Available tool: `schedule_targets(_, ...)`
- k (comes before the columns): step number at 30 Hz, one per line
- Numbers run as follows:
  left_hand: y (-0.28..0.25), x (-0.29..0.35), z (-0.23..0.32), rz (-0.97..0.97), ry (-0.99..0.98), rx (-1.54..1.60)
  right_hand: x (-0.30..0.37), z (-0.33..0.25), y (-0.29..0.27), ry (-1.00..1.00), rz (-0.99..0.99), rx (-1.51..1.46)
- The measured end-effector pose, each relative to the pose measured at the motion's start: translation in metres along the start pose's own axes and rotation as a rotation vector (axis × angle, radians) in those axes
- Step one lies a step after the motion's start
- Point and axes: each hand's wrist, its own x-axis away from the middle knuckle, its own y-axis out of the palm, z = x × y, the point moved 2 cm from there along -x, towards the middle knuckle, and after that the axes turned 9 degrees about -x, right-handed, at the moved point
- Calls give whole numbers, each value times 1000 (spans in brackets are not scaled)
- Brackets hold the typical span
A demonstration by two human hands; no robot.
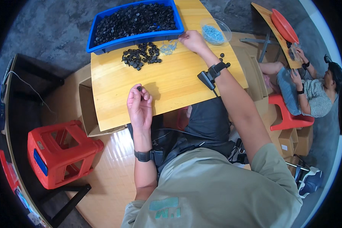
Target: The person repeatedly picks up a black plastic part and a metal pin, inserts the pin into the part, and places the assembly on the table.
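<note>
Head view, clock positions from the centre of the wooden table [171, 83]: the left hand [140, 110], at 7 o'clock, grips 1 small black part [140, 89] between its fingertips. The right hand [194, 41], at 1 o'clock, has its fingertips just beside the loose metal pieces [168, 48] at 12; whether they grip anything cannot be told. A blue bin [135, 40] of black parts stands at 11, a clear bowl [227, 31] at 2.

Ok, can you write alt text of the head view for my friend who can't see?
A person's left hand holds a small black part at a wooden table; the right hand is beside loose silvery pieces. A blue tray holds many black parts.
</note>
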Motion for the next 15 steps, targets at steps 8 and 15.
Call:
schedule_targets(8,-3,0,-1,9,2,-1,6,-18,1,104,19,71)
schedule_targets(15,-3,1,1,17,-1,3,7,-10,-3,122,-31,35)
